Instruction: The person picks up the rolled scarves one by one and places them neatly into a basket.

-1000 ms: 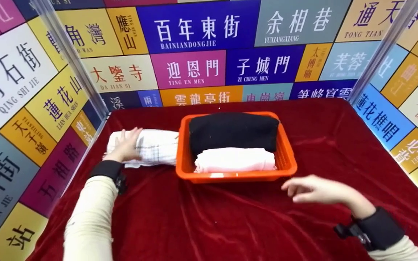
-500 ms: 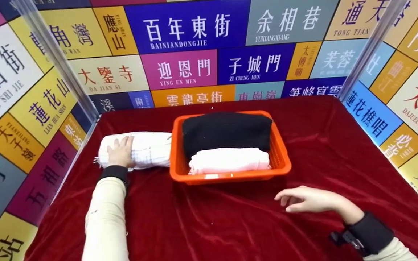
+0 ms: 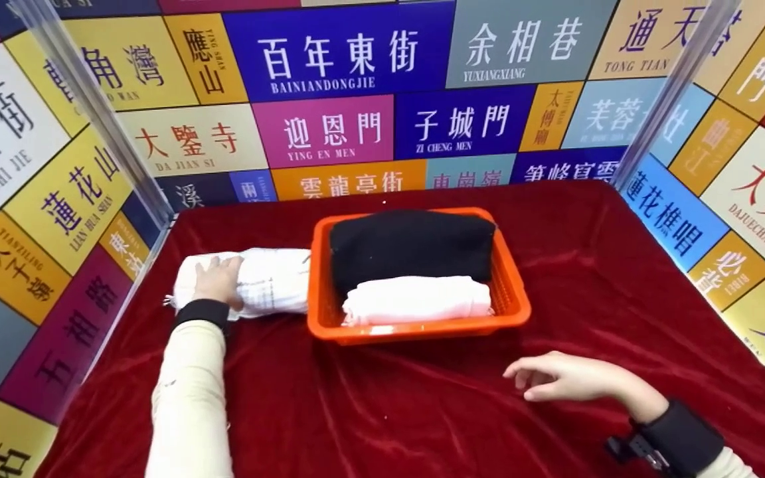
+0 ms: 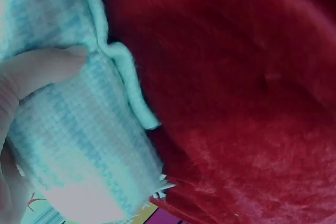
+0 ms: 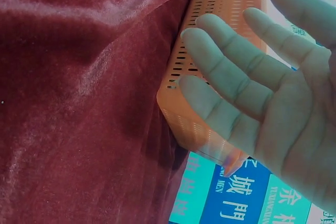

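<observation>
A rolled white fringed scarf [image 3: 273, 282] with thin grey lines lies on the cloth, left of the orange basket [image 3: 422, 328]. My left hand [image 3: 218, 280] grips the scarf near its left end. In the left wrist view the thumb [image 4: 50, 69] lies across the woven fabric, and the other fingers are mostly hidden. Inside the basket a folded black cloth [image 3: 412, 245] is at the back and a rolled pale pink one [image 3: 419, 299] at the front. My right hand [image 3: 572, 377] hovers right of the basket's front corner, holding nothing, its fingers relaxed.
Dark red velvet [image 3: 382, 418] with wrinkles covers the surface. Printed sign panels [image 3: 329, 126] form walls at the back and both sides, with clear corner posts [image 3: 678, 86] between them.
My left hand has come down onto the white scarf and settled around its left end. The camera view has shifted slightly. My right hand stays in about the same place.
</observation>
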Available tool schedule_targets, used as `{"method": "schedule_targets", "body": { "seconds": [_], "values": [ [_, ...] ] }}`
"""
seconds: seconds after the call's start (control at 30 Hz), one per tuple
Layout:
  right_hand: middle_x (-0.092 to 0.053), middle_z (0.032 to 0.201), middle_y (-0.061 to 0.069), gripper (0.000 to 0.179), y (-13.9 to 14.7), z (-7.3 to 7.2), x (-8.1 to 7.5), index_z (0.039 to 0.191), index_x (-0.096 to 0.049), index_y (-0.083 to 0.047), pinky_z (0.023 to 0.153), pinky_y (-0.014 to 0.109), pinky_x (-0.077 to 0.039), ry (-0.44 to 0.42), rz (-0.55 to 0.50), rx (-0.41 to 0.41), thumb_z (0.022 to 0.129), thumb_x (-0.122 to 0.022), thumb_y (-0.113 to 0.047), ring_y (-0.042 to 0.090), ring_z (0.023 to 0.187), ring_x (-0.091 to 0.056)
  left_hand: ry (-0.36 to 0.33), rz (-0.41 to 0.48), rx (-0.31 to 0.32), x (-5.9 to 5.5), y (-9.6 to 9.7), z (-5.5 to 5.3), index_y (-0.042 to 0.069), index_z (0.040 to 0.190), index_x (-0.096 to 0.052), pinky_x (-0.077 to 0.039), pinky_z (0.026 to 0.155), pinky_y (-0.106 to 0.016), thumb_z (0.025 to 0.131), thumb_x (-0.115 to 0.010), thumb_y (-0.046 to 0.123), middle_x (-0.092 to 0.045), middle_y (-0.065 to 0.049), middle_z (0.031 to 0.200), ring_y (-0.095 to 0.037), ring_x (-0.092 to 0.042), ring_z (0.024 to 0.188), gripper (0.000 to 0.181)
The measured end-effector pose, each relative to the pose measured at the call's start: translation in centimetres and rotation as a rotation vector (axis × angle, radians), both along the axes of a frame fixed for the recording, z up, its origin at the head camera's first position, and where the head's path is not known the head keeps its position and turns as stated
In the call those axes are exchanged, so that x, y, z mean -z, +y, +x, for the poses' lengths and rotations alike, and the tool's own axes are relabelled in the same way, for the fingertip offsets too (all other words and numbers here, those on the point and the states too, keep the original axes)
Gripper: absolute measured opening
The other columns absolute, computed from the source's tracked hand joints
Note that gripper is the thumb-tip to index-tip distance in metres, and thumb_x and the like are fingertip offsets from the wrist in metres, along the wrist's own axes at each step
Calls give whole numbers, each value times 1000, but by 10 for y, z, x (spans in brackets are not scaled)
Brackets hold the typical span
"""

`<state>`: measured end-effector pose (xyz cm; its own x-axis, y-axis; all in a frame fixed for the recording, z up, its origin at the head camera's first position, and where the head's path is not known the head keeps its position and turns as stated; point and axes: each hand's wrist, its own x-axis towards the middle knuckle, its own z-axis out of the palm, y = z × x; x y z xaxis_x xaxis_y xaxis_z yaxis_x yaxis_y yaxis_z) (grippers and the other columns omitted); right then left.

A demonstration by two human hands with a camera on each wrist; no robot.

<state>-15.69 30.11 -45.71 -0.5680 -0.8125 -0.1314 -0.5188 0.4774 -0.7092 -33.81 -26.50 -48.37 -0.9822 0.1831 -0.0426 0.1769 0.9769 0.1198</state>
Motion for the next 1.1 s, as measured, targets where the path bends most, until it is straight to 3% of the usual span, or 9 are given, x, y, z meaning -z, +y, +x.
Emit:
{"method": "schedule_targets", "body": {
  "seconds": [0.17,0.4,0.53,0.83,1.0,1.1],
  "values": [
    [-64,96,10,29,-3,-1,3,118,-53,-6,73,28,-50,-7,-9,-4,92,-54,-19,7,87,-59,81,11,4,7,-3,-1,2,130,-40,-19,94,-69,55,-74,10,-51,-26,124,-47,-38,117,83],
    [-63,96,12,29,-8,-1,7,117,-53,-4,73,28,-50,-2,-27,-10,92,-54,-18,8,87,-60,269,-19,-5,22,-1,0,0,115,-50,-28,87,-65,58,-69,12,-61,-24,104,-43,-50,101,61],
    [-64,96,12,30,-11,-1,7,117,-53,-3,73,28,-50,1,-31,-6,92,-54,-18,8,87,-60,311,-30,3,25,-3,2,-1,109,-50,-30,85,-62,57,-69,14,-63,-23,93,-43,-53,93,57],
    [-64,99,10,31,-5,6,-4,120,-53,-6,74,28,-50,-15,-19,-11,92,-54,-19,10,89,-60,290,-53,68,7,-10,5,-1,98,-49,-34,77,-59,58,-62,14,-64,-23,80,-43,-59,76,44],
    [-64,99,5,30,-2,8,-9,119,-53,-7,74,28,-50,6,-21,-9,92,-54,-19,10,89,-60,389,19,22,-4,-19,12,-3,94,-48,-37,69,-58,60,-62,20,-62,-27,74,-45,-59,70,43],
    [-63,98,3,30,-1,10,-10,119,-53,-8,73,28,-50,16,-20,-2,92,-54,-19,9,88,-60,446,40,-27,-20,-25,15,-4,93,-48,-38,69,-59,63,-62,25,-61,-28,75,-47,-58,71,44]
  ]
}}
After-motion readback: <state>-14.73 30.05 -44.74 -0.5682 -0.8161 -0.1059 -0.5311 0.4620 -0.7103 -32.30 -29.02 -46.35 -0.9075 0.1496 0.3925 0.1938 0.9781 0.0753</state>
